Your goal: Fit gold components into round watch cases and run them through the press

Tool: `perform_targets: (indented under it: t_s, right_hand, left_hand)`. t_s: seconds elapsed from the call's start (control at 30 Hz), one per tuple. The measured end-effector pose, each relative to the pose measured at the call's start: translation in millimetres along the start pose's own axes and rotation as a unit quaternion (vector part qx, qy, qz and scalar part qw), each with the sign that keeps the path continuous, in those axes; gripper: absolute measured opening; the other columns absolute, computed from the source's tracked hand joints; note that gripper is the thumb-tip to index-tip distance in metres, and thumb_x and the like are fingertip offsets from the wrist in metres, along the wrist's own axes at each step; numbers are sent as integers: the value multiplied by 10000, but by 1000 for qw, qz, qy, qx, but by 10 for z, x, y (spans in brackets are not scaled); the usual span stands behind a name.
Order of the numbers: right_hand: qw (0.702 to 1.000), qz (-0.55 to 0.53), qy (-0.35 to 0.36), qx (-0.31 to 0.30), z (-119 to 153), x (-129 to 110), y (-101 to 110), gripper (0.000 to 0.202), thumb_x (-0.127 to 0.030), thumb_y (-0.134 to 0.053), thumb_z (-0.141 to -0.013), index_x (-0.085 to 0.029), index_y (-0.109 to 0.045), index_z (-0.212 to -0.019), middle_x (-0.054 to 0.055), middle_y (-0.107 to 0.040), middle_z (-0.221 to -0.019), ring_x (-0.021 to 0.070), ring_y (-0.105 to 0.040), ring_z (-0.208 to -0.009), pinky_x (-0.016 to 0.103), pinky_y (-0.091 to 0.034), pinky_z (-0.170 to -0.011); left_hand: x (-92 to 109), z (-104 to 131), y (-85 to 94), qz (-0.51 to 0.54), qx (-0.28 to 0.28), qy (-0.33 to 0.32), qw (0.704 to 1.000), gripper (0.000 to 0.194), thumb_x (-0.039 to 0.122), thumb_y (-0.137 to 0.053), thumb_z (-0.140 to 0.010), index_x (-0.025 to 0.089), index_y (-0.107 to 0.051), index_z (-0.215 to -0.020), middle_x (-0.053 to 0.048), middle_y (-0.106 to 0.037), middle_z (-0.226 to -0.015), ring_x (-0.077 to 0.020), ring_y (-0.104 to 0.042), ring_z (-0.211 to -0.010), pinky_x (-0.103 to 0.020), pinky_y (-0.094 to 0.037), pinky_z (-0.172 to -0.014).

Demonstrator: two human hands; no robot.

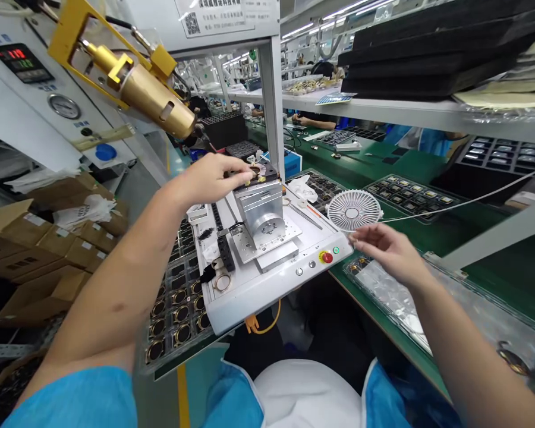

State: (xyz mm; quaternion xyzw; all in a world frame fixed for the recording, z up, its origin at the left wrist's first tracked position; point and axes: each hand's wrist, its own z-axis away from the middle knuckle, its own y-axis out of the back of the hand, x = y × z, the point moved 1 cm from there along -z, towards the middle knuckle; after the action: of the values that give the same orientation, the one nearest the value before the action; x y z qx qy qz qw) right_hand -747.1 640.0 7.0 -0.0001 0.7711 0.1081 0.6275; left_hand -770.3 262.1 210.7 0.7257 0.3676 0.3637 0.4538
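My left hand [214,176] reaches over a dark fixture [267,176] on top of a silver metal block [261,209]. Its thumb and index finger come together at the fixture's near left edge, and what lies between them cannot be made out. A round, ring-like part sits on the fixture beside the fingertips. My right hand [386,251] is off to the right, just past the machine's corner, with thumb and fingertips pinched on something tiny and brownish. Close above that hand stands a white round fan [355,210]. Tweezers [305,214] lie on the white machine base [267,291].
A gold dispensing head [158,98] hangs above the left hand. A red stop button [326,257] sits on the base's front. Trays of ring parts [181,315] lie at left; a plastic-covered tray [450,309] lies at right. A white cable [468,205] crosses behind the right hand.
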Motion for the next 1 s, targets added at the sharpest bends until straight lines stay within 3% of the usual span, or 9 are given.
perform_targets:
  t_s: [0.17,0.3,0.4,0.5,0.57,0.63,0.77,0.87,1.0]
  right_hand:
    - [983,135,-102,-76,277,667,-202,696,-436,-739,-798,-158,-538,-1404,92,-746,-965,245,-715,-797,405,-595,-772]
    - [946,289,-88,-120,399,771,-447,786,-275,-629,-850,-172,-381,-1589,64,-738,-947,236,-690,-755,385,-541,-774]
    - [933,330,-74,-120,430,791,-533,830,-260,-601,-880,-170,-278,-1640,70,-738,-947,255,-698,-769,387,-532,-774]
    - [932,342,-60,-100,400,805,-514,857,-253,-628,-863,-142,-273,-1635,73,-733,-940,258,-698,-768,382,-533,-763]
    - [939,326,-60,-94,386,796,-470,846,-246,-658,-847,-140,-315,-1613,61,-728,-918,244,-694,-758,371,-539,-755]
    - [953,283,-66,-91,429,764,-444,793,-274,-705,-838,-171,-402,-1562,37,-724,-881,222,-687,-727,359,-549,-735]
    - [990,70,-20,-120,752,678,-620,796,-443,-898,-740,-225,-548,-1420,39,-766,-951,228,-737,-849,391,-586,-848]
    - [992,-46,40,-111,1039,653,-918,862,-555,-967,-624,-225,-607,-1335,59,-787,-994,242,-747,-912,406,-588,-888]
    - [998,-24,36,-34,1213,651,-1182,787,-588,-978,-573,-212,-678,-1197,69,-773,-981,246,-738,-918,383,-593,-847]
  left_hand:
    - [-94,142,-243,21,28,-47,998,641,695,-670,-839,197,-693,-1242,-143,-677,-1389,-348,-609,-1314,-514,-442,-1145]
    - [-35,278,-279,39,32,-36,998,703,741,-588,-884,213,-642,-1346,-157,-595,-1501,-357,-479,-1464,-570,-342,-1222]
    - [127,616,-405,94,128,-20,987,653,739,-568,-899,260,-663,-1333,-131,-628,-1464,-344,-461,-1483,-592,-322,-1233]
    - [368,1105,-845,238,205,-3,950,448,634,-742,-823,296,-768,-1115,-87,-734,-1292,-328,-627,-1306,-552,-435,-1181]
    - [545,1409,-1309,355,147,56,921,297,477,-832,-786,301,-809,-1024,-94,-783,-1153,-332,-705,-1164,-513,-520,-1104]
    - [727,1652,-1817,453,64,150,876,302,388,-835,-806,290,-811,-1091,-113,-787,-1164,-327,-721,-1145,-478,-537,-1084]
    - [1059,1954,-2602,671,-16,291,682,467,430,-850,-807,255,-747,-1228,-142,-783,-1186,-320,-755,-1106,-488,-559,-1051]
    - [1190,2048,-2855,744,-20,298,598,571,442,-923,-718,270,-739,-1231,-137,-783,-1187,-327,-752,-1123,-488,-562,-1045]
    - [1228,2019,-2957,781,-22,306,544,542,443,-978,-624,309,-781,-1111,-83,-807,-1091,-302,-769,-1062,-478,-592,-1008]
